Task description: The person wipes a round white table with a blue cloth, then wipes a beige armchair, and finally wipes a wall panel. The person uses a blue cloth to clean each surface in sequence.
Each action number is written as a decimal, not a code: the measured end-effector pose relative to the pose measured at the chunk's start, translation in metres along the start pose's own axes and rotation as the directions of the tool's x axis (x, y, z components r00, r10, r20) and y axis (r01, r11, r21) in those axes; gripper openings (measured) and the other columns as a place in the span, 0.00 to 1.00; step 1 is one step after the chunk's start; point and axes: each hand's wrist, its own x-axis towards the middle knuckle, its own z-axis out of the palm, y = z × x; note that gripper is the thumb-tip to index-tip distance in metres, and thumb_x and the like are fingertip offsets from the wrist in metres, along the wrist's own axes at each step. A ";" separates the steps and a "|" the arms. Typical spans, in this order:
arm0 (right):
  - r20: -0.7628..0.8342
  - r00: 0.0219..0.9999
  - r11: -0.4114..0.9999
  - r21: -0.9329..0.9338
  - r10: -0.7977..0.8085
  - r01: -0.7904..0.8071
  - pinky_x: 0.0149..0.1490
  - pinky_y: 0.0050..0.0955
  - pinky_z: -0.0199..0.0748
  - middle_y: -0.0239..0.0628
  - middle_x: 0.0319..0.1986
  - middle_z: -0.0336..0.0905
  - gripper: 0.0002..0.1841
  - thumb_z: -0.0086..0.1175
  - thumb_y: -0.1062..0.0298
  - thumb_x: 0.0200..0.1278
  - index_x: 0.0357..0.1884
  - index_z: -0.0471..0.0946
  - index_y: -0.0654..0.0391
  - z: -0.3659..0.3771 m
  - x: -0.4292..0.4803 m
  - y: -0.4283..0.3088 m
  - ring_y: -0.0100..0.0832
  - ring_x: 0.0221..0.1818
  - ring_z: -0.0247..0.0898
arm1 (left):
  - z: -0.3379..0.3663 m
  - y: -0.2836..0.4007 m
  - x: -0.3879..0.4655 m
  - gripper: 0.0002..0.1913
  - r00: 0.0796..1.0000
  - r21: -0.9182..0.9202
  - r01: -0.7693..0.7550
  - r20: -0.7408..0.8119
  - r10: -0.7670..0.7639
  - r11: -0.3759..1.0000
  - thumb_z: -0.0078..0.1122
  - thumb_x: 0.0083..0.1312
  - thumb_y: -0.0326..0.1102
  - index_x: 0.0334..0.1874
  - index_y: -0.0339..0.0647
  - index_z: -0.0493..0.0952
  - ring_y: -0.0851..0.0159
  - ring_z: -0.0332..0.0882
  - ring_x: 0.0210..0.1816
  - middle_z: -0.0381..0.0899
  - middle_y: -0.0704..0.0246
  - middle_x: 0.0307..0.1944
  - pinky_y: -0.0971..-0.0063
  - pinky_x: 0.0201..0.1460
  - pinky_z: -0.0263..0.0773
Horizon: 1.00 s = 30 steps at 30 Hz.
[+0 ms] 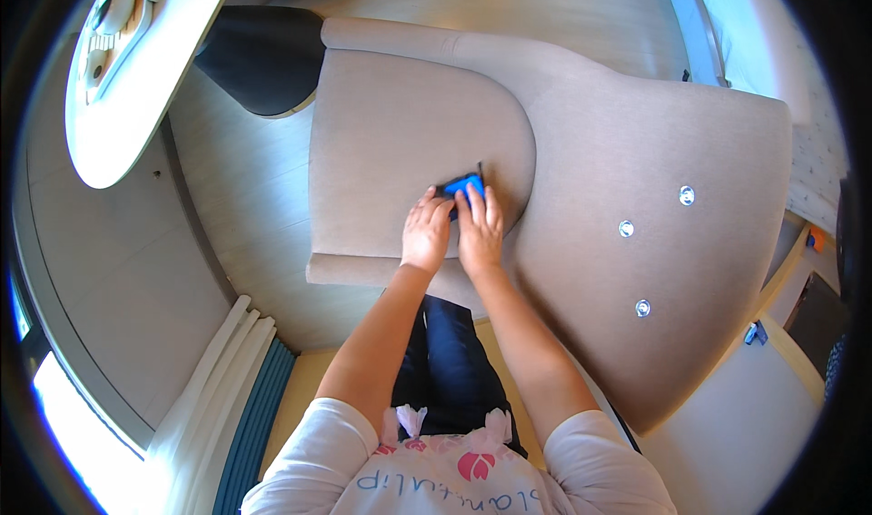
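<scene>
A small blue and black object [464, 184] lies over the seat cushion [409, 120] of a beige upholstered chair, near where the seat meets the backrest. A thin black piece sticks up from it; what exactly it is cannot be told. My right hand [481, 232] grips it from above, fingers over the blue face. At its left edge, my left hand [426, 232] holds it with bent fingers. The fingers hide the object's near side.
The chair's tall backrest [661, 147], with several shiny round buttons, spreads to the right. A white table [116, 133] overhangs at upper left beside a dark seat [269, 58]. White and blue curtains [225, 385] hang at lower left. Small items sit on a wooden-edged unit [793, 358] at right.
</scene>
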 end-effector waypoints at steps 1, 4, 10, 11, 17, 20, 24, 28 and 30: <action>-0.011 1.000 0.995 -0.093 0.021 -0.022 0.79 0.51 0.55 0.37 0.74 0.67 0.24 0.47 0.64 0.76 0.72 0.74 0.55 0.000 0.007 0.012 0.52 0.79 0.55 | 0.013 0.004 0.011 0.19 0.998 0.003 -0.044 0.036 0.044 0.999 0.62 0.66 0.25 0.60 0.43 0.81 0.49 0.75 0.71 0.81 0.61 0.64 0.54 0.71 0.71; 0.173 0.971 0.979 -0.153 0.163 -0.137 0.80 0.49 0.55 0.37 0.78 0.61 0.27 0.44 0.62 0.79 0.76 0.68 0.61 0.006 0.009 0.038 0.48 0.80 0.55 | 0.043 0.021 0.013 0.23 0.962 0.007 0.016 0.271 -0.017 1.000 0.56 0.70 0.30 0.69 0.44 0.78 0.52 0.70 0.75 0.73 0.62 0.74 0.54 0.79 0.62; 0.226 0.864 0.891 -0.049 0.450 -0.452 0.76 0.45 0.66 0.56 0.76 0.61 0.27 0.42 0.64 0.81 0.75 0.64 0.68 0.029 -0.030 0.040 0.57 0.76 0.60 | 0.054 0.023 -0.023 0.25 0.898 -0.017 -0.015 0.440 0.021 1.000 0.54 0.72 0.34 0.73 0.46 0.75 0.57 0.65 0.79 0.72 0.66 0.76 0.54 0.84 0.53; 0.289 0.797 0.839 -0.046 0.531 -0.543 0.76 0.46 0.66 0.60 0.76 0.59 0.27 0.42 0.65 0.81 0.74 0.64 0.70 0.030 -0.038 0.034 0.58 0.76 0.61 | 0.050 0.021 -0.031 0.25 0.895 -0.038 -0.022 0.444 0.036 0.999 0.54 0.72 0.33 0.72 0.45 0.76 0.57 0.66 0.78 0.73 0.65 0.76 0.54 0.83 0.56; 0.285 0.930 0.939 -0.316 0.234 -0.139 0.40 0.35 0.84 0.45 0.38 0.76 0.09 0.53 0.68 0.66 0.41 0.78 0.63 0.027 -0.063 -0.013 0.41 0.39 0.79 | 0.016 -0.005 -0.067 0.21 0.942 -0.110 0.019 0.335 0.019 0.994 0.57 0.67 0.28 0.63 0.39 0.80 0.53 0.76 0.69 0.81 0.61 0.65 0.59 0.72 0.72; 0.391 0.907 0.947 -0.319 0.156 -0.025 0.31 0.36 0.84 0.48 0.35 0.78 0.08 0.55 0.70 0.64 0.37 0.80 0.64 0.032 -0.060 -0.043 0.43 0.36 0.81 | -0.008 -0.019 -0.085 0.18 0.953 -0.100 0.101 0.296 -0.067 0.990 0.57 0.67 0.28 0.59 0.38 0.82 0.52 0.78 0.66 0.82 0.60 0.63 0.58 0.70 0.73; 0.585 0.805 0.980 -0.198 0.099 0.023 0.35 0.40 0.87 0.54 0.37 0.83 0.09 0.55 0.74 0.61 0.37 0.84 0.66 0.038 -0.047 -0.090 0.50 0.37 0.86 | -0.041 -0.041 -0.105 0.16 0.949 -0.093 0.248 0.223 -0.223 0.964 0.55 0.66 0.28 0.55 0.39 0.82 0.52 0.79 0.63 0.83 0.62 0.59 0.60 0.67 0.75; 0.594 0.804 0.999 0.030 -0.034 0.020 0.38 0.46 0.87 0.53 0.35 0.86 0.08 0.55 0.74 0.61 0.34 0.86 0.64 0.044 -0.026 -0.142 0.51 0.36 0.87 | -0.075 -0.069 -0.119 0.11 0.948 -0.038 0.316 0.038 -0.315 0.948 0.56 0.64 0.25 0.47 0.39 0.82 0.50 0.81 0.53 0.83 0.60 0.50 0.58 0.59 0.78; 0.564 0.818 0.994 0.057 -0.111 0.095 0.37 0.42 0.88 0.49 0.33 0.85 0.08 0.55 0.72 0.62 0.32 0.85 0.62 0.050 -0.020 -0.173 0.46 0.35 0.86 | -0.091 -0.085 -0.124 0.09 0.925 0.033 0.379 -0.043 -0.377 0.925 0.57 0.64 0.25 0.45 0.39 0.81 0.50 0.79 0.52 0.83 0.60 0.49 0.58 0.57 0.77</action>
